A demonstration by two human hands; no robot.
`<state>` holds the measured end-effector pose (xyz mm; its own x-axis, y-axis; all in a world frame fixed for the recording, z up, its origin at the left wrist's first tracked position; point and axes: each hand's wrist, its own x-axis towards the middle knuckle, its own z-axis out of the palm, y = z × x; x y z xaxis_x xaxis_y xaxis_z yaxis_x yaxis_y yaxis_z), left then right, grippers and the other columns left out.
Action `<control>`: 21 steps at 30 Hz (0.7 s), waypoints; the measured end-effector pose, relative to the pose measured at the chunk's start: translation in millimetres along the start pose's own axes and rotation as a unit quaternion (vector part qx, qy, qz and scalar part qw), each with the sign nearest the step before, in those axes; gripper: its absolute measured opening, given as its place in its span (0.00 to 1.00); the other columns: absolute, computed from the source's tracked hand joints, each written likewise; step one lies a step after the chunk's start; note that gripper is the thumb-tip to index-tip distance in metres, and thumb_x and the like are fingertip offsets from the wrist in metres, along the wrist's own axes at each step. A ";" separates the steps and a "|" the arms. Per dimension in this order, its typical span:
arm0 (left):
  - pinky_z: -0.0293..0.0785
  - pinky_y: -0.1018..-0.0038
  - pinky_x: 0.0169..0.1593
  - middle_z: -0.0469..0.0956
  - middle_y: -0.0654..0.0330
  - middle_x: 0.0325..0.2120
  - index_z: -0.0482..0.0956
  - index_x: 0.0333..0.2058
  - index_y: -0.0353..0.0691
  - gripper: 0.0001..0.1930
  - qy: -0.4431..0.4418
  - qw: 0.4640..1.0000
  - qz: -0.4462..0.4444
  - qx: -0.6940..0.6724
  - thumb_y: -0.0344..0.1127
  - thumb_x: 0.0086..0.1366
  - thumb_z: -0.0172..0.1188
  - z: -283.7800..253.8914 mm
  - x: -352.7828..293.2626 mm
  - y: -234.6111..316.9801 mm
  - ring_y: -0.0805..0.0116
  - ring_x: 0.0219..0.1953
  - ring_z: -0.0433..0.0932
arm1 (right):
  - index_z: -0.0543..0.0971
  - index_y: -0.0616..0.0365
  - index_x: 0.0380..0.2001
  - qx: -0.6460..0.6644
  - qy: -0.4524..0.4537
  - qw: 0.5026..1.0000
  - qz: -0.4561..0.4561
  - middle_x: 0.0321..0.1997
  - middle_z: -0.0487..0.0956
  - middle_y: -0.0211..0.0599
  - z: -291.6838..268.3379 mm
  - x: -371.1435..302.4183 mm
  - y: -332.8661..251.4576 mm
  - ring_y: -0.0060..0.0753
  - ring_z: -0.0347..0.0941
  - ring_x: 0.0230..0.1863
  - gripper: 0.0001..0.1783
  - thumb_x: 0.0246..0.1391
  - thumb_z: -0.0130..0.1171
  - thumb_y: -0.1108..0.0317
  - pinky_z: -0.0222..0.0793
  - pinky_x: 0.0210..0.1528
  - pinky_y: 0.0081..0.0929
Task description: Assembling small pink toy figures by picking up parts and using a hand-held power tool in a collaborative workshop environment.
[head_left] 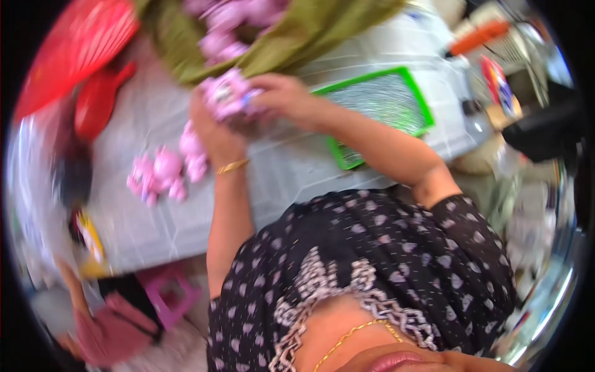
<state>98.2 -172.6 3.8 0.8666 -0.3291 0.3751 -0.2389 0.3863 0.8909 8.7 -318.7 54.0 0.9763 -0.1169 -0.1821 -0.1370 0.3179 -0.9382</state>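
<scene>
My left hand (214, 127), with a gold bracelet at the wrist, is closed round a small pink toy figure (223, 96) from the left and below. Fingers of my right hand (279, 99) press on the toy's right side; a bit of blue and white shows there, too blurred to make out. The toy is held up just in front of an olive-green cloth (328, 31), in whose folds several more pink toys (226, 31) lie. Beside my left wrist on the table are a few similar pink toys (167, 167).
A green-rimmed tray (338, 155) of thin shiny pieces lies under my right forearm. At the far left are a red ribbed basket (80, 49) and a red object (99, 102). An orange-handled tool (480, 37) lies far right. Another person (114, 328) is at lower left, near a pink stool (170, 297).
</scene>
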 end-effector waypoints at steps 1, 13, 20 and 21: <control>0.68 0.63 0.60 0.72 0.47 0.52 0.66 0.59 0.30 0.27 0.031 0.963 0.129 0.233 0.42 0.67 0.56 -1.6 -0.9 1.7 0.55 0.54 0.73 | 0.77 0.58 0.51 0.026 -0.002 1.000 -0.015 0.39 0.82 0.34 0.3 4.2 7.4 0.26 0.79 0.35 0.21 0.55 0.62 0.65 0.75 0.35 0.25; 0.60 0.65 0.64 0.69 0.48 0.58 0.66 0.58 0.27 0.26 0.045 0.961 0.054 0.266 0.33 0.66 0.61 50.3 -14.3 29.4 0.58 0.60 0.67 | 0.74 0.57 0.53 -0.411 0.068 0.899 -0.139 0.49 0.79 0.52 -8.2 2.0 25.7 0.57 0.74 0.53 0.26 0.49 0.58 0.62 0.68 0.56 0.46; 0.61 0.64 0.64 0.70 0.46 0.57 0.69 0.57 0.28 0.27 0.033 0.945 0.098 0.311 0.35 0.63 0.66 63.8 -20.3 30.3 0.57 0.58 0.69 | 0.75 0.56 0.41 -0.493 0.066 0.855 -0.146 0.44 0.75 0.47 -6.6 8.7 30.2 0.53 0.71 0.49 0.19 0.47 0.59 0.59 0.66 0.52 0.47; 0.61 0.64 0.64 0.70 0.46 0.57 0.69 0.57 0.28 0.28 0.031 0.932 0.119 0.342 0.35 0.62 0.66 63.3 -19.9 29.3 0.56 0.58 0.69 | 0.76 0.56 0.41 -0.497 0.083 0.846 -0.171 0.43 0.76 0.47 -8.0 11.3 34.8 0.53 0.72 0.48 0.19 0.46 0.60 0.59 0.67 0.50 0.47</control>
<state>46.3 -209.3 38.7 0.7716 -0.2464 0.5864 -0.6329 -0.2045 0.7468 13.6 -316.6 17.0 0.9615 -0.1996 0.1888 -0.0055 -0.7010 -0.7131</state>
